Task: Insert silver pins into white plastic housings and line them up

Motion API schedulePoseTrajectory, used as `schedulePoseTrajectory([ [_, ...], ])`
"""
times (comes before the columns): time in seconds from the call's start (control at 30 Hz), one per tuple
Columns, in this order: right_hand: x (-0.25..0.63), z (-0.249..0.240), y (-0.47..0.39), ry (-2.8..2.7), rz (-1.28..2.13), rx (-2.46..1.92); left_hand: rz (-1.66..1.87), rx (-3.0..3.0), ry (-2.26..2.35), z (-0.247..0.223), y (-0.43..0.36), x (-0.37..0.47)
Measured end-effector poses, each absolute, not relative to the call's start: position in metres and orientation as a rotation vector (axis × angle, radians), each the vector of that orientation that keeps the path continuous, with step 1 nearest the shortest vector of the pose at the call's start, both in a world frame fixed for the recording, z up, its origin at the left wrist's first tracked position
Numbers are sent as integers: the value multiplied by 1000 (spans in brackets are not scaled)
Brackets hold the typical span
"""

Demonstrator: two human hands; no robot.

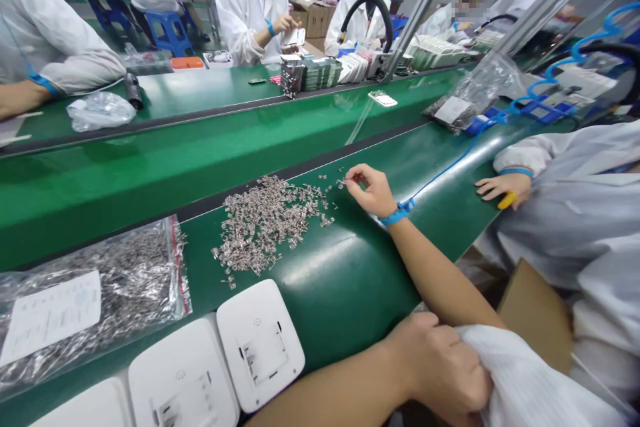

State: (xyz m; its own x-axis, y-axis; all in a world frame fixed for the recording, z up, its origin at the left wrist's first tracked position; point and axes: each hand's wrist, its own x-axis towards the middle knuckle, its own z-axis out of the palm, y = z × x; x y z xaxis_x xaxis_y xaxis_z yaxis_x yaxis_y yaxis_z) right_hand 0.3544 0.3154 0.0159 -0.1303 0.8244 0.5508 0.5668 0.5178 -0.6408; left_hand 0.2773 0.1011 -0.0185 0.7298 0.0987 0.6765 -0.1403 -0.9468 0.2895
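Note:
My right hand (373, 191), with a blue strap at the wrist, is at the right edge of a loose pile of small metal clips (267, 220) on the green table. Its thumb and forefinger pinch at a small metal clip (342, 183). Across my right forearm, my left hand (443, 368) is closed in a fist around the white sleeve (520, 370), pushed back towards the elbow. White square plastic housings (270, 347) lie in a row near me, showing recessed compartments. A clear zip bag (145, 273) full of similar metal parts, with a paper label, lies at the left.
A green conveyor belt (175, 160) runs beyond the table, carrying a white part (383, 99). A co-worker's hand (507, 187) rests on the table edge at right. A blue coiled cord (550, 73) hangs there. Other workers sit across the belt beside stacked boards (320, 73).

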Motion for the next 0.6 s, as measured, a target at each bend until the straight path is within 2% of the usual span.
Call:
schedulePoseTrajectory([
  [0.07,349,22,311,-1702,457,-1116,1112,2623,-54,-13,99,275],
  [0.17,332,45,302,-1556,592,-1035,1412,2580,59,19,107,257],
  [0.23,315,71,295,-1470,644,-925,1644,2482,373,57,123,231],
  [0.33,284,120,279,-1441,731,-667,1879,2209,1087,121,150,179],
  [0.4,264,151,265,-1477,780,-512,1972,2051,1333,154,164,144],
  [0.5,237,183,243,-1497,804,-399,2017,1915,1332,179,174,107],
  [0.6,219,197,228,-1469,812,-389,2027,1877,1200,183,173,92],
])
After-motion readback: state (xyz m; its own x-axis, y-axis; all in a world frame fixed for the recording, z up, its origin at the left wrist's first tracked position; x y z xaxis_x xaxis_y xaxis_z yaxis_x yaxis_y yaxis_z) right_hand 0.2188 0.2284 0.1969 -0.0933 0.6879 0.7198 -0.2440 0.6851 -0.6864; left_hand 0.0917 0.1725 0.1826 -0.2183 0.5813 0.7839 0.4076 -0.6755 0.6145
